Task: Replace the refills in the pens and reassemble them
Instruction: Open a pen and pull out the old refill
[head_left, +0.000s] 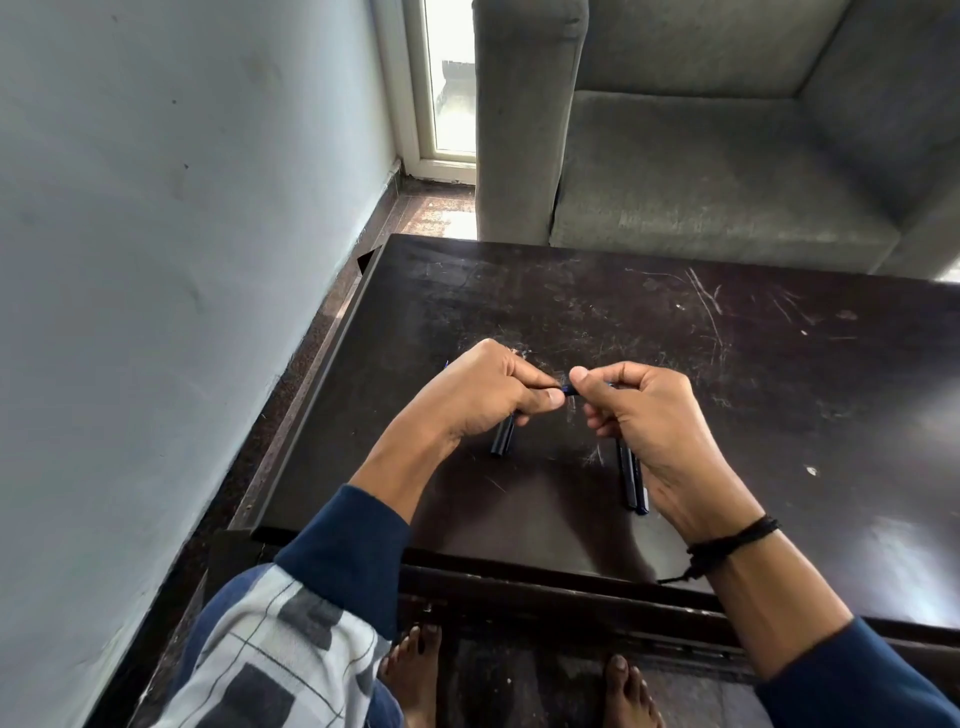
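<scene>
A person seated at a scratched dark table (779, 364) works on a pen (568, 389), held just above the tabletop between the two hands. The left hand (483, 395) is curled round one end with the thumb pressed along it. The right hand (644, 415) pinches the other end between thumb and forefinger. The step appears to be twisting or pulling the two halves at their joint. It is best done with both grips close to the seam, the halves kept in one straight line, and one hand turning while the other only holds, so that a thin refill inside is not bent.

Only a short dark-blue stretch of the pen shows between the fingertips. Whether it is coming apart or going together cannot be told, and no refill can be made out with certainty. A sliver of blue beyond the left hand may be one. A dark barrel (502, 440) juts out below the left hand; whether it lies on the table or is tucked in the palm is unclear. Two more dark pens (630, 480) lie side by side on the table, their upper ends hidden behind the right hand, which wears a black thread band (727, 545) at the wrist. A grey sofa (727, 156) stands beyond the table
</scene>
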